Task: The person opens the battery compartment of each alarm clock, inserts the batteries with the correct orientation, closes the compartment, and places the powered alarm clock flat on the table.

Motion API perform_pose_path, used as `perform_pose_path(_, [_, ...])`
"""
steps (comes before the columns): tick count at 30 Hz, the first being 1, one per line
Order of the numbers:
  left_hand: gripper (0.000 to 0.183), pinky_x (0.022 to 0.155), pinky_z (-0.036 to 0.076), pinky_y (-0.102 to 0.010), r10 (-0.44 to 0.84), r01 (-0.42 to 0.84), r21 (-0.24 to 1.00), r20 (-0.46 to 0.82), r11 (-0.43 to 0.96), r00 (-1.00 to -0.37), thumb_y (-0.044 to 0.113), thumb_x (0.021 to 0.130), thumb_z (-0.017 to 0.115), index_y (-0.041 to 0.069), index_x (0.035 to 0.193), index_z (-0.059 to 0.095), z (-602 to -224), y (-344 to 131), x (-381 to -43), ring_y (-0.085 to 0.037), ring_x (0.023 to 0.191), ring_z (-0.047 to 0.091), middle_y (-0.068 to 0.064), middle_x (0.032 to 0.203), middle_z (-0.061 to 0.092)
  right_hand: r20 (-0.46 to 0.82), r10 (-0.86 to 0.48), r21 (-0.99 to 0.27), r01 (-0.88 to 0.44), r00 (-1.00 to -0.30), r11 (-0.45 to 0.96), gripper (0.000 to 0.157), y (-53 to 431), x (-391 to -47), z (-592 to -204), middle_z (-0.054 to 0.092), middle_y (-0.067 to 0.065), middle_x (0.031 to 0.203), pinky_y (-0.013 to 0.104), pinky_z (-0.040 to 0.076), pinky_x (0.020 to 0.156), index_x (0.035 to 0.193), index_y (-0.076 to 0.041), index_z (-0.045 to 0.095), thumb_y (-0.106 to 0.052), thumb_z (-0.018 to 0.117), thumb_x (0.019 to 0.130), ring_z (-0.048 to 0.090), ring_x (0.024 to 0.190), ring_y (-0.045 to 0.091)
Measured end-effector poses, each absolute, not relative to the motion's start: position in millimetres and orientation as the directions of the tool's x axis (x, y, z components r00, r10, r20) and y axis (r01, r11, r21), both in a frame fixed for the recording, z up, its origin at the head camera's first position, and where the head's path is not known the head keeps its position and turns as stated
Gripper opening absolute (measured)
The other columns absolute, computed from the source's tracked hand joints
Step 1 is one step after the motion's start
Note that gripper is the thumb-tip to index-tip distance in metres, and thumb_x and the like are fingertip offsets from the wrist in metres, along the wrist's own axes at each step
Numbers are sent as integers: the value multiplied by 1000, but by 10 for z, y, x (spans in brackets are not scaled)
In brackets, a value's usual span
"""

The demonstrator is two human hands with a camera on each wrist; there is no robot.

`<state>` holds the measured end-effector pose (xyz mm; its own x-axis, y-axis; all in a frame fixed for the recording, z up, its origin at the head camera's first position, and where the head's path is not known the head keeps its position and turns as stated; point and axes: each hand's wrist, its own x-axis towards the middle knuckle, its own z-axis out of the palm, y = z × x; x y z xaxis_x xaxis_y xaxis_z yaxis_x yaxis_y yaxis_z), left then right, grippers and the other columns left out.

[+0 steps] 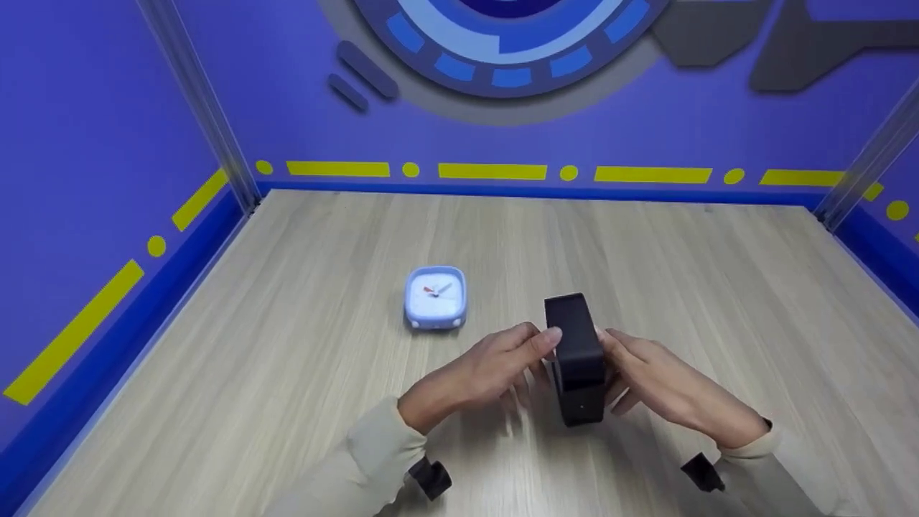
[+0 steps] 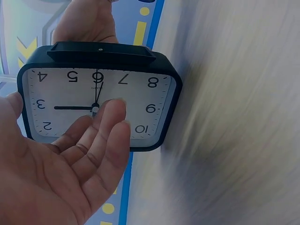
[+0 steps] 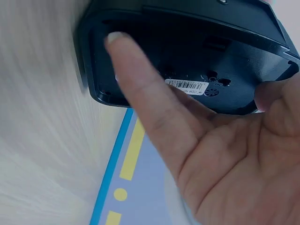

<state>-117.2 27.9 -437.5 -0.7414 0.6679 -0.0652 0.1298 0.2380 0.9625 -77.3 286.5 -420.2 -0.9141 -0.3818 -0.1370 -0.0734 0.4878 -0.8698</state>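
Between both hands is a black-cased clock [image 1: 576,343], its narrow edge towards the head camera. My left hand [image 1: 495,365] holds it with the thumb on the edge; in the left wrist view the fingers lie before its white face [image 2: 124,86], whose numerals look inverted. The right hand [image 1: 664,377] holds the other side, fingers and thumb at the recessed black back [image 3: 187,51], where a barcode label [image 3: 187,86] shows. A small light-blue clock [image 1: 436,296] stands on the table to the left, apart from both hands.
A light wood-grain table [image 1: 323,251] lies beneath the hands. Blue panels [image 1: 287,108] with yellow marks stand at the back and sides, joined by metal corner posts [image 1: 204,100].
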Motion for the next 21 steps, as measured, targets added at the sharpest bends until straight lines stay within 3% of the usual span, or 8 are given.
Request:
perform_pose_path(8, [56,65,59,-52,656,128,955,-82,267,-750,67,107,43,13,108,58,-4384,282,-1179,-39,71,75,-15,105,71,-94,-371,-925,-57,-924,376,49,2805,-747,-4177,72,16,98,49,62,66,124,7,58,-36,34,118,74,80,36])
perform_pose_path(13, [59,63,59,-50,658,118,960,-83,255,-748,69,106,43,12,109,57,-4401,280,-1178,-36,69,74,-15,104,71,-84,-356,-930,-55,-931,364,52,2787,-746,-4184,72,16,96,48,62,65,124,7,60,-38,33,118,74,80,35])
perform_pose_path(21, [60,70,58,-47,653,122,953,-93,277,-751,73,104,44,14,108,58,-4399,274,-1171,-27,67,73,-12,97,73,-29,-362,-954,-82,-932,288,58,2775,-738,-4191,71,20,98,51,62,65,122,10,62,-37,29,119,74,80,36])
